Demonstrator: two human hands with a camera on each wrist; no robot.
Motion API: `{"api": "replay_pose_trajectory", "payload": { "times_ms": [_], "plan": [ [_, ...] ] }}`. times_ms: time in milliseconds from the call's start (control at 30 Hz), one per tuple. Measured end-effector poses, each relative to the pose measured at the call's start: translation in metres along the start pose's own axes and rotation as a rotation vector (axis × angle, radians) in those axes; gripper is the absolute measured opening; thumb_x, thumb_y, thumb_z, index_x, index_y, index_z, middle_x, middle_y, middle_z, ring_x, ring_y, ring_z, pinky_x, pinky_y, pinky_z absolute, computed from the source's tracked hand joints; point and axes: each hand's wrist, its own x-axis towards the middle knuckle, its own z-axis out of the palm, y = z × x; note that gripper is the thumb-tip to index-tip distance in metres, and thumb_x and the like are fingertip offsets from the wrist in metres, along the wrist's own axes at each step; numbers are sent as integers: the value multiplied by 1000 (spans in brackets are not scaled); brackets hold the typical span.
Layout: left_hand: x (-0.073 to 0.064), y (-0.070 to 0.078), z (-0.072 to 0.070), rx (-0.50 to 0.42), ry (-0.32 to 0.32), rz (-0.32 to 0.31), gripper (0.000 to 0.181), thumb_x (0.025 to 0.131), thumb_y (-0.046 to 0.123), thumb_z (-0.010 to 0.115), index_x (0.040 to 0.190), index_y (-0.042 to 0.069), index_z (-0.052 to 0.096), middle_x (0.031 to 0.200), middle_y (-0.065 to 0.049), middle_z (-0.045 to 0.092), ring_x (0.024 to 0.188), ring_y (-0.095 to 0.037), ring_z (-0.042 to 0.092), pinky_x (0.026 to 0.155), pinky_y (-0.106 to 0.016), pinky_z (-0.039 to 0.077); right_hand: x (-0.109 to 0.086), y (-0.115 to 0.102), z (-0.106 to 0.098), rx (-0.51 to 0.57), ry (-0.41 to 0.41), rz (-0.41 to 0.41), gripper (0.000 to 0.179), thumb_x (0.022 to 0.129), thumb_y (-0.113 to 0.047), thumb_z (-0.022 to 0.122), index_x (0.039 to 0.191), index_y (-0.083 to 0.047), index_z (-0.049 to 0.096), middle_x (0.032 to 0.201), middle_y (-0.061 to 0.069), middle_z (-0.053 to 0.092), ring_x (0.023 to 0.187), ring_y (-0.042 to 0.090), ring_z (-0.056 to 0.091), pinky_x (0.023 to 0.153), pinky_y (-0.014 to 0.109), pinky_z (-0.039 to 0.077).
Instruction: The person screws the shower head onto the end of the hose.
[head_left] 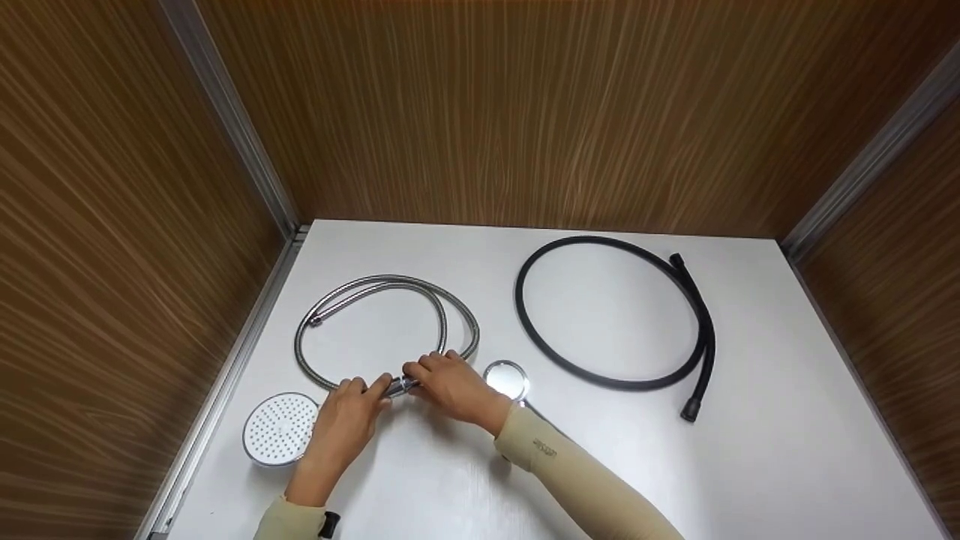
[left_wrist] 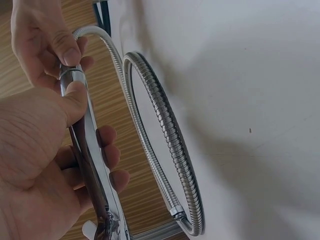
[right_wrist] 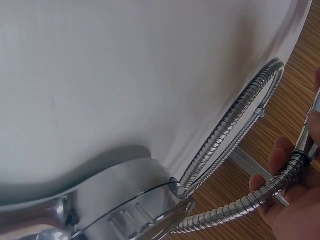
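Note:
A chrome hand shower (head_left: 281, 429) with a wide white perforated face is held by my left hand (head_left: 345, 424), whose fingers wrap its handle (left_wrist: 92, 155). At the handle's far end, my right hand (head_left: 457, 390) pinches the end of a metal shower hose (right_wrist: 225, 212). Handle and hose end meet in line; the thread between them is hidden. The rest of the hose (head_left: 390, 277) loops on the white table, its other end loose at the left.
A smaller shower head (head_left: 506, 380) lies beside my right wrist, partly under the forearm. To the right, a black hose (head_left: 630, 385) lies coiled on the white table (head_left: 787, 450). Wood-grain panels (head_left: 525, 112) stand at the back and both sides.

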Motion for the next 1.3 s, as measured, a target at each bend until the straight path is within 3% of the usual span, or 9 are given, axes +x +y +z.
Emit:
{"api": "replay_pose_trajectory", "payload": {
  "times_ms": [433, 667, 1000, 1300],
  "plan": [
    [0, 0, -3, -8, -5, -9, 35, 92, 20, 79, 126, 13, 71, 78, -8, 56, 67, -20, 47, 63, -38, 45, 0, 0, -1, -3, 20, 2, 30, 110, -36, 56, 131, -17, 63, 112, -2, 71, 104, 17, 70, 86, 34, 54],
    [2, 0, -4, -8, 13, -3, 36, 91, 19, 80, 125, 13, 71, 78, -9, 57, 67, -22, 50, 63, -40, 46, 0, 0, 0, 7, 57, 7, 38, 106, -38, 62, 134, -13, 58, 112, -1, 72, 103, 17, 70, 86, 34, 54],
    [2, 1, -3, 7, 14, 5, 36, 91, 21, 81, 125, 12, 72, 78, -8, 58, 67, -21, 49, 62, -38, 45, 1, 0, 0, -2, 70, -1, 29, 107, -37, 60, 129, -17, 59, 108, -2, 72, 99, 17, 70, 79, 32, 52],
    [2, 0, -2, 6, 7, 3, 36, 90, 20, 82, 123, 12, 71, 76, -7, 56, 66, -21, 49, 61, -38, 44, 1, 0, -1, -15, 65, -12, 24, 107, -34, 60, 126, -18, 61, 106, -3, 70, 98, 17, 69, 81, 33, 53]
  ]
}}
